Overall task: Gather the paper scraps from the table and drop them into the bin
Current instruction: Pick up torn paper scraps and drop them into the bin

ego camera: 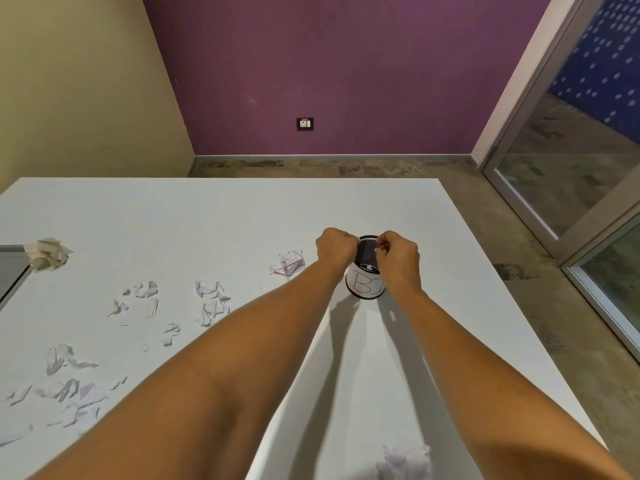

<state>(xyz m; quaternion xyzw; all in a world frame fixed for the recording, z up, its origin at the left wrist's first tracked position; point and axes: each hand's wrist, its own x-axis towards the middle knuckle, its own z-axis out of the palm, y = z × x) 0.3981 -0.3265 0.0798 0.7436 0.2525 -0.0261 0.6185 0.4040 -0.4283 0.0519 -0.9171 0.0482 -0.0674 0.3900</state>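
The bin (364, 288) bore a label reading "BI", the rest hidden. Over its mouth, the right hand (398, 259) pinched a white scrap (378, 251); the left hand (336, 249) was curled, contents unclear. Other scraps (211, 301) littered the table (242, 209) leftward.

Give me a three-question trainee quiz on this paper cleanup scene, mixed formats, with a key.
1. True or false: the left hand and right hand are both at the top of the bin.
2. The crumpled ball nearest the bin lies on its: A) left B) right C) far side.
3. Fill in: most loose scraps lie on the table in its ____ half.
Key: 1 true; 2 A; 3 left.
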